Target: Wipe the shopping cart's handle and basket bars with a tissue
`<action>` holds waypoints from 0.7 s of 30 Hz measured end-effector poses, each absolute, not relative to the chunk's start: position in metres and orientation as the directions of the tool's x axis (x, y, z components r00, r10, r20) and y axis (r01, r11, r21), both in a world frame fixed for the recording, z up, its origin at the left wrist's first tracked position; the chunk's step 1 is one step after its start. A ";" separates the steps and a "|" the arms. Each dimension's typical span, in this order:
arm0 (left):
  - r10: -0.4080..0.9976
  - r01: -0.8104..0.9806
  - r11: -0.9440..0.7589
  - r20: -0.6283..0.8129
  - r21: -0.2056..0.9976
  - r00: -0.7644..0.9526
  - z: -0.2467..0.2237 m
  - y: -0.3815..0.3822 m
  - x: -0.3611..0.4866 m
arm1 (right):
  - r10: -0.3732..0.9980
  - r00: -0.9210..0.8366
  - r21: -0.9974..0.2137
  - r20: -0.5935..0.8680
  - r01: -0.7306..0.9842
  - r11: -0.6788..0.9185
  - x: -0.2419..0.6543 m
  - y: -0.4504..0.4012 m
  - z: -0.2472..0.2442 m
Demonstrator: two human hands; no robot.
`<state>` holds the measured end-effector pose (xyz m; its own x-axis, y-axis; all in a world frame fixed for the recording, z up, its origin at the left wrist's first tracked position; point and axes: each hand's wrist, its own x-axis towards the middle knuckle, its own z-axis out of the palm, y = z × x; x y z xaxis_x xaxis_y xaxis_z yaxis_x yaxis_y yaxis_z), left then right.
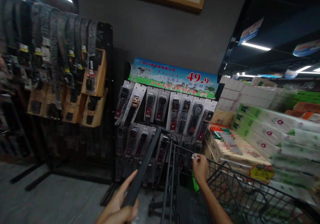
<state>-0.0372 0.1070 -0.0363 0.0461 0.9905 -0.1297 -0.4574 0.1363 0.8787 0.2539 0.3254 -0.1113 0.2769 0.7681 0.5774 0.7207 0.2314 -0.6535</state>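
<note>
Figure. View down over a shopping cart (225,184) in a store aisle, facing a display rack of packaged belts (165,117). The left hand (120,205) was closed around the near end of a dark belt strap (146,164), which ran up and away toward the rack, its far end close to the lower row of packs. The right hand (200,169) was raised over the cart's far-left corner, fingers pinched on a small white tag (194,156); whether that tag belonged to the strap could not be told. Progress, as judged: one belt had been taken in hand and was under inspection; it lay neither in the cart nor back on the rack, so its placing remained undone. Counts: two hands, one strap held, one cart. The rack's upper row showed about eight packs beneath a banner marked 49.9 (198,78); the lower row was partly hidden and could not be counted. Far left, a second stand of hanging belts (62,50) held too many dim items to count. Right of the cart, stacked tissue packs (270,127) rose in several layers.
</note>
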 end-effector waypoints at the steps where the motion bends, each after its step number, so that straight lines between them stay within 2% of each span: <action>1: 0.990 -0.465 0.139 -0.129 0.875 0.052 -0.038 0.107 -0.039 | 0.767 0.264 -0.652 0.585 0.715 0.252 0.251 0.325 -0.106; 6: 0.986 -0.476 0.167 -0.155 0.864 0.065 -0.031 0.102 -0.045 | 0.793 0.148 -0.584 0.591 0.756 0.295 0.240 0.322 -0.096; 13: 0.986 -0.438 0.159 -0.166 0.885 0.023 -0.017 0.098 -0.059 | 0.830 0.173 -0.518 0.530 0.841 0.155 0.236 0.314 -0.120; 21: 0.983 -0.427 0.148 -0.179 0.892 -0.032 -0.011 0.094 -0.064 | 0.913 0.160 -0.419 0.376 0.908 0.014 0.240 0.309 -0.132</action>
<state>-0.0636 0.0943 -0.0109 -0.0317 0.9834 -0.1787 -0.4274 0.1483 0.8918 0.2396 0.3093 -0.1321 0.1598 0.9127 0.3761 0.9077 0.0139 -0.4194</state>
